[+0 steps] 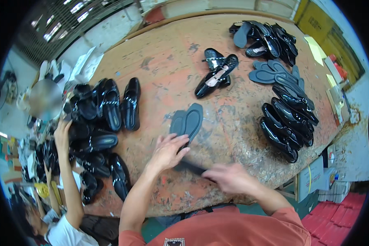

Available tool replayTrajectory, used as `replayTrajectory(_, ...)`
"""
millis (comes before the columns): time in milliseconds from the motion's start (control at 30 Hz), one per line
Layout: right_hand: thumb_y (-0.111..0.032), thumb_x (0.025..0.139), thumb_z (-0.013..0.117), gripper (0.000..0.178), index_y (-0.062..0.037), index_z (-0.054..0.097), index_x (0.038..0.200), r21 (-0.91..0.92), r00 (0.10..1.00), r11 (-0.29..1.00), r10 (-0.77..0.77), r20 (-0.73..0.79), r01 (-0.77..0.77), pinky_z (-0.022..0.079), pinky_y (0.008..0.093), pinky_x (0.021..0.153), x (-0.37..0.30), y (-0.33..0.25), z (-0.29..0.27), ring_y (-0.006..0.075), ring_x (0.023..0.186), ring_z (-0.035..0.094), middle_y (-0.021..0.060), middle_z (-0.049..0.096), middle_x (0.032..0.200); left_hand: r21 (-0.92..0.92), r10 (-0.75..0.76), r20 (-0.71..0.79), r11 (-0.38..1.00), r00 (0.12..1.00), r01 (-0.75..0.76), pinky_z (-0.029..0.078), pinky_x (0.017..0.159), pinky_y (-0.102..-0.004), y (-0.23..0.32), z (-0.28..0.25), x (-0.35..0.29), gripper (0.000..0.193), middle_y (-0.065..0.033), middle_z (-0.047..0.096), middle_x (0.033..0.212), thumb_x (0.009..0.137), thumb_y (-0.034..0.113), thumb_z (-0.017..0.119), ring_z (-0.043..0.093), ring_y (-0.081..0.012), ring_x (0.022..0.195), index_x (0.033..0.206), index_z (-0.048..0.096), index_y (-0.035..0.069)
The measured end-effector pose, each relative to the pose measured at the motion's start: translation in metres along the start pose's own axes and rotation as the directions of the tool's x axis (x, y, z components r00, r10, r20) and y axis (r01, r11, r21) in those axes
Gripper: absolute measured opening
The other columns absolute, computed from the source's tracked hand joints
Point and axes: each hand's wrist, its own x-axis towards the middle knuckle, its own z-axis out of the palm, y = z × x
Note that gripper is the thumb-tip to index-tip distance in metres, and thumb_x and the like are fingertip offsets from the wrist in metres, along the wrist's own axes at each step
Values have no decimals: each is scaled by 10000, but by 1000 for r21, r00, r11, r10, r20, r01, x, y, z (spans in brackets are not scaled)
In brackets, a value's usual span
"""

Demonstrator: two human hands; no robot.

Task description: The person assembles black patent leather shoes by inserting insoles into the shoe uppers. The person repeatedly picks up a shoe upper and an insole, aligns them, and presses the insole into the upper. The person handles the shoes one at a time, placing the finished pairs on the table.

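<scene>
Inward of the surface's (164, 86) near edge, the left hand (166, 151) lay thumb-apart over black shoe soles (194, 117); the right hand (229, 178) clamped fingers on a blurred dark strip (191, 167). Flat, even pressure probably suited best.

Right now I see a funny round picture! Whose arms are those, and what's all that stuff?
There's no robot here, just a person's bare hands. A wide, bendy-looking camera on the person's head looks down, so the arms come in from the bottom. The left hand lies over the lower part of some grey soles. The right hand looks blurry; it holds one end of a dark flat piece, too smeared to name. On the worn table are shiny black shoes in groups, and more grey soles farther right. Someone else's hand is at the left.
</scene>
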Motion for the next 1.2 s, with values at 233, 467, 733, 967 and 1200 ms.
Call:
replayTrajectory(233, -417, 892, 843, 495, -141, 610, 1231, -201, 772, 746, 623, -123, -634, 602, 563, 768, -36, 15, 2, 408, 950, 741, 157, 633, 1090, 15, 104, -511, 994, 853, -112, 573, 958, -525, 50, 1, 203, 262, -135, 740, 1226, 954, 186, 722, 692, -386, 1174, 1173, 731, 43)
replayTrajectory(467, -422, 806, 918, 621, -107, 597, 1233, -138, 794, 814, 489, -360, -564, 514, 516, 938, -52, 41, 27, 360, 979, 715, 146, 667, 1076, -23, 181, -433, 977, 883, -211, 554, 796, -508, 52, -21, 142, 275, -138, 666, 978, 928, 109, 706, 676, -389, 930, 1197, 752, 85)
replayTrajectory(733, -319, 765, 933, 597, -40, 568, 1146, -73, 768, 857, 416, -488, -510, 429, 471, 868, -54, 48, 43, 365, 900, 678, 164, 694, 977, 173, 290, 40, 940, 956, -293, 531, 1037, -445, 29, -22, -139, 419, -40, 689, 1329, 741, 22, 743, 646, -305, 1225, 1157, 764, 70)
replayTrajectory(967, -256, 778, 900, 517, -58, 568, 1121, 5, 702, 848, 443, -558, -530, 470, 490, 862, -58, 49, 53, 388, 944, 618, 181, 666, 1046, -826, -740, -299, 517, 602, 224, 573, 875, -330, 102, 93, -209, 478, -132, 658, 1177, 979, 0, 735, 688, -191, 1014, 1392, 495, 11)
replayTrajectory(1200, -244, 772, 944, 586, -49, 538, 1147, 393, 753, 868, 472, -460, -304, 510, 380, 891, -75, 49, 27, 262, 956, 611, 120, 615, 1012, -779, -664, -417, 613, 620, 132, 579, 864, -320, 75, 95, -241, 125, -172, 762, 1067, 981, -110, 661, 731, -195, 1026, 1021, 618, 1)
